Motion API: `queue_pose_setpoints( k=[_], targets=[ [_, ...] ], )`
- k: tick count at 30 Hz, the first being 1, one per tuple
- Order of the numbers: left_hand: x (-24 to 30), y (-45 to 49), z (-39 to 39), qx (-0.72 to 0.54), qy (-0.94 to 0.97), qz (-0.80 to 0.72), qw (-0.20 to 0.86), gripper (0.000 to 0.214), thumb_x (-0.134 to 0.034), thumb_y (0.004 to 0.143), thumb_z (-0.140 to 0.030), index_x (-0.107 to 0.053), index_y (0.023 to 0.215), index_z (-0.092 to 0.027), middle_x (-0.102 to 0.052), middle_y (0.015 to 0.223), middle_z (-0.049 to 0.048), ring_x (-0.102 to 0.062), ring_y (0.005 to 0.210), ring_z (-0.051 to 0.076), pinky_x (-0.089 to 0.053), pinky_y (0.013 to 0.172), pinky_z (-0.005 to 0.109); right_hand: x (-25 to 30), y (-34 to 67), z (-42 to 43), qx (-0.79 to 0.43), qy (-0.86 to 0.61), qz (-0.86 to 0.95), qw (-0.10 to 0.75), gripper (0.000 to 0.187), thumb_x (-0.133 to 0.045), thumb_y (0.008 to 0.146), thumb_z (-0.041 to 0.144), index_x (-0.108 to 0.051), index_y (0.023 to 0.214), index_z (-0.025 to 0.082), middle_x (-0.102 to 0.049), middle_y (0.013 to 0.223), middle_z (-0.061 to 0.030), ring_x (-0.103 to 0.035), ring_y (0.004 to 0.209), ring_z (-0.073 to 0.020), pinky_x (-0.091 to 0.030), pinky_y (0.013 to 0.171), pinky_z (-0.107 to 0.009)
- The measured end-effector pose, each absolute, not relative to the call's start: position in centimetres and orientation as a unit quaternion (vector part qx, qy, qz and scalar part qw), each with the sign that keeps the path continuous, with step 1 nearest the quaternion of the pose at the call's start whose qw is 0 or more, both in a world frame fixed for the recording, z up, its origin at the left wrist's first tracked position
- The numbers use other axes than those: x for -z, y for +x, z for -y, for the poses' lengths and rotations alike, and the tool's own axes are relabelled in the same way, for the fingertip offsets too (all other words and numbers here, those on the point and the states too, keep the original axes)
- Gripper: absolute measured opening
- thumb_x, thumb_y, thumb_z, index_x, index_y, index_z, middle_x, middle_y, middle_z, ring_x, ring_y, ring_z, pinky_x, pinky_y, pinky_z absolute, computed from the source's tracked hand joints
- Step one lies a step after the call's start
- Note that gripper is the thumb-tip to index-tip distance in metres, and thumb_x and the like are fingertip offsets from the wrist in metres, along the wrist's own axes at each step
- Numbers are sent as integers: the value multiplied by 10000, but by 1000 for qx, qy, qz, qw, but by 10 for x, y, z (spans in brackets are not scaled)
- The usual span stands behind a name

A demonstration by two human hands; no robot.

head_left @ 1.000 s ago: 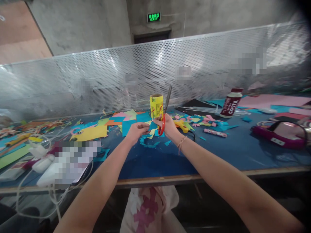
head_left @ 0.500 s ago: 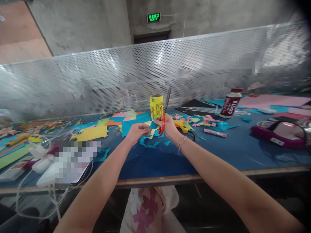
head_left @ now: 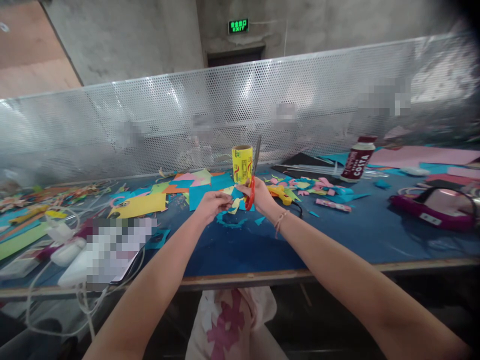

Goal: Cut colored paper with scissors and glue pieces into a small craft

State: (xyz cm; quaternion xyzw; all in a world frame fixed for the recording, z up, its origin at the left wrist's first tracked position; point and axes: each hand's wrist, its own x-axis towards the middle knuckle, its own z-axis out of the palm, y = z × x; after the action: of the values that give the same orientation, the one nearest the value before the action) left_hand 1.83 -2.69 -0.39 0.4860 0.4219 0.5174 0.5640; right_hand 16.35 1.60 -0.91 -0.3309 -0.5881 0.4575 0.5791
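Observation:
My right hand is closed round the red handles of a pair of scissors, whose blades point upward. To its left, my left hand has its fingertips pinched together; whatever they may hold is too small to make out. Just behind the scissors stands a yellow printed roll with an open top. Blue and pale yellow paper pieces lie behind and between the hands. A curl of blue paper scraps rests on the table below them.
Yellow paper, a phone and white cables crowd the blue table's left side. A yellow-handled tool lies right of my right hand. Farther right are a brown bottle and a purple device. A perforated metal screen runs behind.
The scissors' blade tips have tilted slightly to the left. Both hands stay in nearly the same place.

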Motion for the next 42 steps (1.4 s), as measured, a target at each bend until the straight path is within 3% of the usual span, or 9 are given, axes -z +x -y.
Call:
queue_pose_setpoints(
  k=[5, 10, 16, 26, 29, 32, 36, 42],
  targets=[
    [5, 17, 25, -533, 448, -432, 573, 31, -633, 601, -91, -604, 596, -79, -603, 553, 50, -539, 479, 74, -456, 519, 202, 3, 162, -5, -546, -317, 561, 536, 426, -766, 459, 305, -372, 587, 205, -434, 518, 51, -489, 473, -100, -467, 504, -301],
    [3, 18, 26, -539, 440, -428, 577, 60, -611, 657, -136, -605, 630, -82, -635, 598, 85, -598, 568, 121, -500, 589, 237, 6, 163, -7, -545, -329, 552, 538, 437, -773, 450, 287, -372, 607, 210, -485, 505, 40, -528, 470, -126, -475, 513, -324],
    [2, 19, 26, -535, 445, -440, 568, 75, -619, 655, -142, -610, 606, -85, -641, 601, 85, -596, 544, 117, -498, 553, 220, 7, 163, -12, -537, -332, 549, 548, 417, -771, 461, 248, -379, 595, 205, -451, 492, 52, -523, 454, -122, -478, 512, -323],
    [0, 19, 28, -533, 477, -442, 542, 226, -611, 678, -308, -614, 617, -91, -620, 585, 89, -586, 536, 134, -494, 582, 271, 3, 162, -9, -530, -348, 542, 551, 427, -760, 457, 234, -363, 612, 207, -455, 481, 52, -540, 467, -133, -445, 464, -275],
    [1, 18, 27, -557, 525, -424, 484, 123, -613, 649, -231, -618, 702, -120, -620, 616, 55, -596, 585, 136, -490, 642, 294, 2, 162, -8, -533, -354, 537, 549, 408, -754, 454, 238, -380, 613, 199, -459, 485, 46, -545, 484, -135, -429, 449, -255],
    [2, 15, 26, -551, 640, -398, 359, 221, -610, 616, -164, -627, 836, -157, -613, 692, 26, -596, 683, 137, -474, 679, 284, 1, 163, -7, -553, -354, 528, 539, 370, -742, 469, 260, -404, 598, 185, -464, 483, 41, -516, 460, -110, -400, 423, -230],
    [1, 13, 25, -516, 719, -419, 205, 171, -610, 649, -242, -652, 796, -164, -592, 749, 42, -560, 699, 130, -456, 643, 262, 0, 166, -5, -602, -330, 528, 500, 297, -726, 504, 266, -458, 567, 154, -472, 451, 37, -459, 420, -75, -355, 393, -200],
    [-4, 14, 31, -516, 732, -406, 179, 135, -614, 662, -253, -676, 776, -214, -604, 853, 50, -542, 745, 132, -425, 632, 239, -6, 168, 1, -676, -342, 499, 421, 229, -677, 574, 202, -468, 497, 146, -473, 425, 34, -422, 401, -54, -340, 390, -180]
  ],
)
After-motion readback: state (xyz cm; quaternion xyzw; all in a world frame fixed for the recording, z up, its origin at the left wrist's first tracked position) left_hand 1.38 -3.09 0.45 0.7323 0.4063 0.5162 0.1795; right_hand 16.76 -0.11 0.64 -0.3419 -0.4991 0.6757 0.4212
